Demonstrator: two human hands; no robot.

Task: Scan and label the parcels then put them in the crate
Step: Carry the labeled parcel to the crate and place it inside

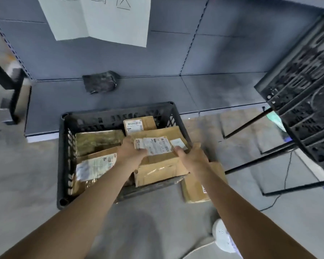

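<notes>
While both arms reach over the crate, the left hand and right hand grip a labelled parcel between them.

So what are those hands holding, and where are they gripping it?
Both hold one labelled cardboard parcel at the crate: the left hand grips its left edge, the right hand its right edge.

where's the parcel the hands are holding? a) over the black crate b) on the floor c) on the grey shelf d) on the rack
a: the left hand and right hand grip the labelled parcel above other parcels in the black crate.
</notes>
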